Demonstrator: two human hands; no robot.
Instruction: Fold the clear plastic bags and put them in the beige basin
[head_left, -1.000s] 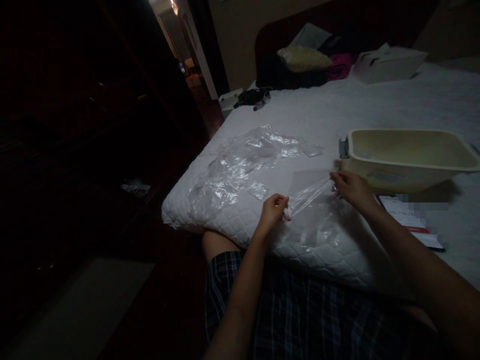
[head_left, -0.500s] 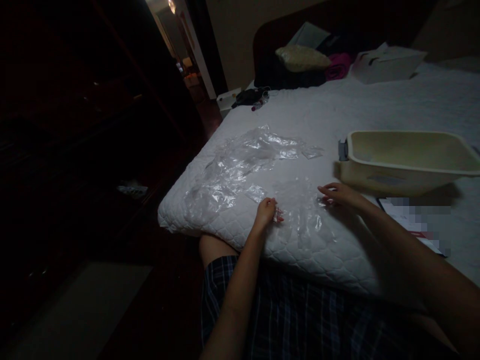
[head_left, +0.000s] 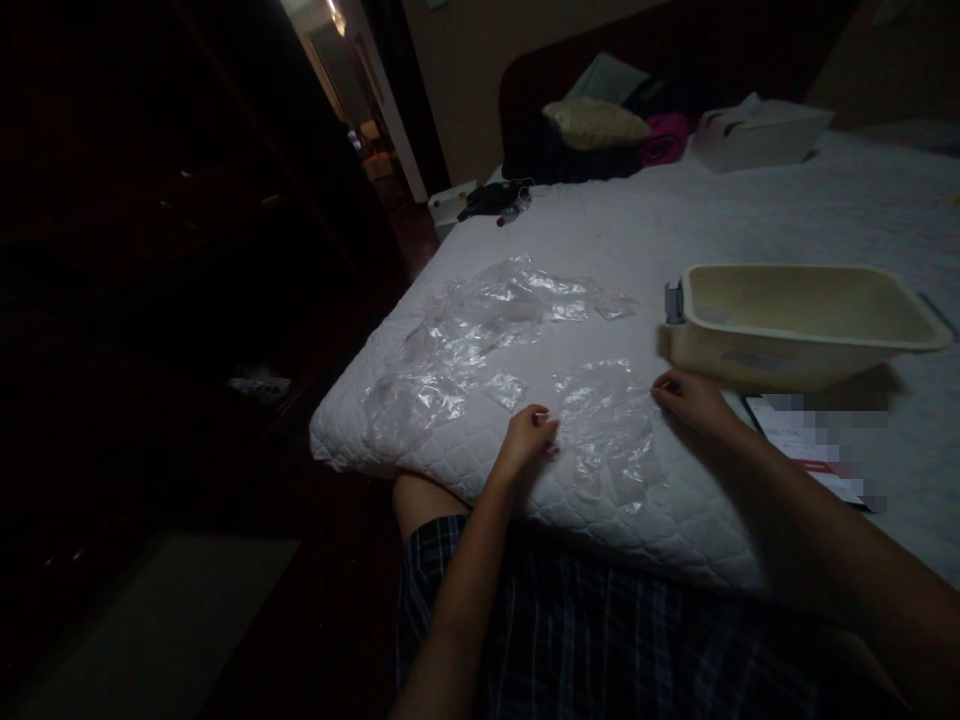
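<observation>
A clear, crinkled plastic bag point(head_left: 606, 425) lies spread on the white quilted bed between my hands. My left hand point(head_left: 529, 440) is at its left edge, thumb and fingers closed on the film. On the opposite side my right hand point(head_left: 691, 402) pinches the bag's upper right edge between thumb and fingertips. Beyond my left hand, a loose heap of more clear plastic bags point(head_left: 480, 320) stretches over the bed, with a small flat one point(head_left: 505, 389) close to that hand.
An off-white plastic tub point(head_left: 795, 365) with a grey latch stands right of my right hand. Under my right forearm's far side lies a paper on a dark board point(head_left: 806, 450). Farther back are a white box point(head_left: 761, 135), a pillow point(head_left: 596, 123) and a magenta cloth point(head_left: 666, 138).
The bag between my hands has been spread wider and flatter. My right hand has closed from loosely parted fingers to a pinch at its edge. My left hand has shifted slightly.
</observation>
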